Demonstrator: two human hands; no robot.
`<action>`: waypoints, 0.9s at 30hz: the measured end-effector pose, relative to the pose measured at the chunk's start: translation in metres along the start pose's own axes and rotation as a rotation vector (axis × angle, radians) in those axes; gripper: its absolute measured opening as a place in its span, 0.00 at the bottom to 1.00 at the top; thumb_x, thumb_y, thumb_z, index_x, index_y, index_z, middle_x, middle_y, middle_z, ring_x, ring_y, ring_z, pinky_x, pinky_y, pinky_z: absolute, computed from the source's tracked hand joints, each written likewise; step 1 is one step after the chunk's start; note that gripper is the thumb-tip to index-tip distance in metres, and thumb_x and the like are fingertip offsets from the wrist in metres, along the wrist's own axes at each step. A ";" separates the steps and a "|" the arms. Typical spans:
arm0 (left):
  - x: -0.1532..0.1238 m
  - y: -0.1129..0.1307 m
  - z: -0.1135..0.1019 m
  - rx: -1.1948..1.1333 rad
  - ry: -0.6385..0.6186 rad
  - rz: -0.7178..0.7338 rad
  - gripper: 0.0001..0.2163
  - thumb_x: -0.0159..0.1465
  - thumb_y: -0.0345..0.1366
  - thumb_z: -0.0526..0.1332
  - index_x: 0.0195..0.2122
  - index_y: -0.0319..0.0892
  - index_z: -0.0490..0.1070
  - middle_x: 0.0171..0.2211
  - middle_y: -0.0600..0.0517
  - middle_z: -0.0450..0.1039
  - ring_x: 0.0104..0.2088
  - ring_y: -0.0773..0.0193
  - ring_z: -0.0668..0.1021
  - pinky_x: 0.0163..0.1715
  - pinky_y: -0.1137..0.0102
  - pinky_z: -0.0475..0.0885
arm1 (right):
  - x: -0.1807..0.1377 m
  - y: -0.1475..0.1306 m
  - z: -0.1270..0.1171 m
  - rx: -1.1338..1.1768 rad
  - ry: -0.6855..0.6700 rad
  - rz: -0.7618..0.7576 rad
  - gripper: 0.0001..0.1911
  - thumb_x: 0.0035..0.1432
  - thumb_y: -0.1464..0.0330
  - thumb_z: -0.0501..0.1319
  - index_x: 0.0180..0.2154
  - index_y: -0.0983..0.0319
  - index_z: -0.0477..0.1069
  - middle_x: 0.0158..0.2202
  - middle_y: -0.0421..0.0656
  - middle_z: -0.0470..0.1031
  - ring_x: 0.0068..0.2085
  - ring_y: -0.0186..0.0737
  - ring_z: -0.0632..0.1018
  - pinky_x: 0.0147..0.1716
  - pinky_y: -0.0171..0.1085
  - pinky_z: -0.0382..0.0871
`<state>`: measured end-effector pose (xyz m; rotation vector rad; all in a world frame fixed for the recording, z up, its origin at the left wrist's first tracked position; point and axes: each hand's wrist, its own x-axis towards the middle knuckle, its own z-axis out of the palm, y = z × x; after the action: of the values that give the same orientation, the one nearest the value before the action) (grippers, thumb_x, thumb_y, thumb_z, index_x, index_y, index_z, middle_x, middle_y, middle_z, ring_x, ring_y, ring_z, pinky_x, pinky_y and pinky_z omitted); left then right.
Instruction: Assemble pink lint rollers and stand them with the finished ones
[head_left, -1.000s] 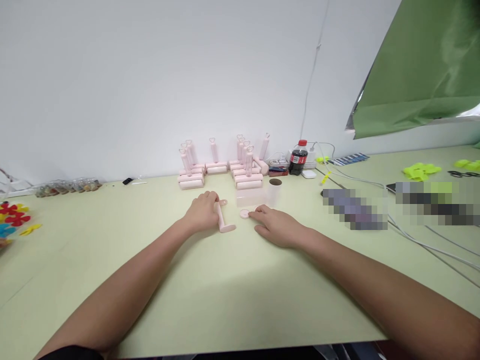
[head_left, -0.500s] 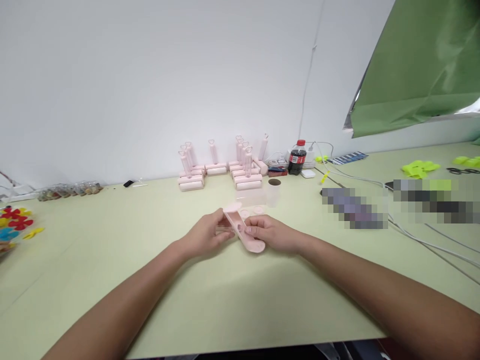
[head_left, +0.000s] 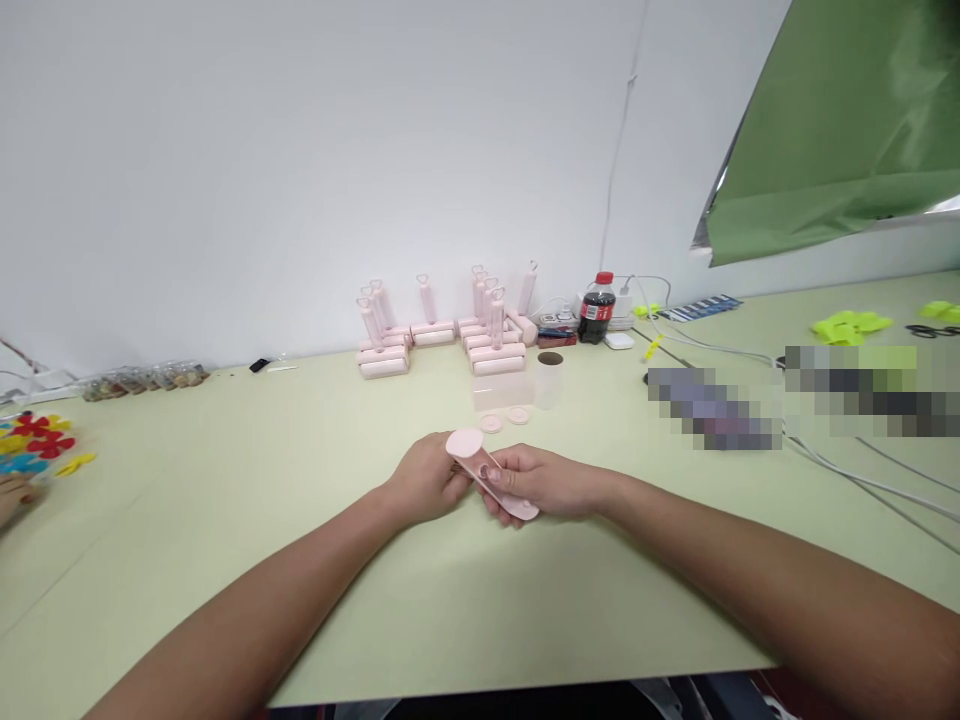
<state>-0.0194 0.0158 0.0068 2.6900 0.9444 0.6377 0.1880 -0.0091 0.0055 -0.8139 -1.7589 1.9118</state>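
My right hand (head_left: 536, 480) grips a pale pink lint roller frame (head_left: 466, 445), thumb inside its curved shell beside a small round hole, fingers wrapped underneath. The frame is tilted, its round end up and to the left. My left hand (head_left: 429, 478) is closed just behind the frame, around the lint roller's handle, which is now almost wholly hidden by the fingers and the frame. Two flat pink round caps (head_left: 491, 424) lie on the table just beyond my hands. Past them are a translucent pink cover (head_left: 502, 392) and a white paper roll (head_left: 550, 385) standing upright.
Several pink lint rollers (head_left: 496, 362) with upright handles stand by the wall. To their right are a cola bottle (head_left: 597, 310), a white power strip and cables (head_left: 712, 345). Colourful plastic pieces (head_left: 49, 445) and another person's hand (head_left: 11, 495) are at the left edge.
My right hand has turned the frame so its round end faces me more. My left hand has closed in against its back. Another person's hand has appeared at the left edge.
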 end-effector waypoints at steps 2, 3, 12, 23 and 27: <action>0.000 -0.002 0.002 0.024 0.007 0.010 0.06 0.57 0.27 0.54 0.29 0.43 0.69 0.30 0.53 0.74 0.30 0.65 0.74 0.30 0.72 0.67 | 0.000 -0.002 0.000 -0.019 0.001 -0.009 0.25 0.61 0.47 0.55 0.33 0.64 0.67 0.30 0.42 0.72 0.29 0.34 0.75 0.29 0.34 0.68; 0.000 -0.002 0.003 0.031 0.011 0.018 0.06 0.58 0.27 0.54 0.30 0.43 0.69 0.30 0.53 0.74 0.30 0.65 0.74 0.30 0.72 0.67 | -0.001 -0.003 0.000 -0.033 0.005 -0.019 0.25 0.61 0.47 0.55 0.32 0.64 0.67 0.29 0.42 0.71 0.28 0.33 0.74 0.29 0.34 0.68; 0.000 0.000 0.006 0.084 0.067 -0.002 0.04 0.58 0.29 0.55 0.28 0.42 0.66 0.26 0.54 0.71 0.26 0.66 0.72 0.26 0.72 0.62 | -0.001 -0.006 0.001 -0.159 0.061 -0.086 0.25 0.62 0.49 0.55 0.28 0.64 0.67 0.26 0.40 0.70 0.24 0.31 0.68 0.23 0.32 0.59; 0.006 -0.005 0.010 0.320 0.053 0.042 0.06 0.59 0.40 0.60 0.30 0.43 0.67 0.26 0.51 0.72 0.28 0.60 0.73 0.33 0.66 0.64 | -0.004 -0.006 0.007 -0.390 0.151 -0.253 0.24 0.64 0.53 0.54 0.22 0.61 0.58 0.18 0.33 0.56 0.21 0.29 0.57 0.22 0.33 0.49; 0.006 -0.015 0.006 0.283 0.073 -0.150 0.05 0.58 0.39 0.60 0.34 0.44 0.68 0.26 0.53 0.73 0.28 0.61 0.75 0.30 0.68 0.64 | -0.006 -0.010 0.012 -0.587 0.307 -0.328 0.22 0.64 0.56 0.54 0.22 0.62 0.62 0.19 0.34 0.56 0.22 0.30 0.58 0.23 0.33 0.50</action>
<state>-0.0206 0.0312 -0.0012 2.8133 1.3328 0.6148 0.1839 -0.0212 0.0162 -0.8804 -2.1137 1.0064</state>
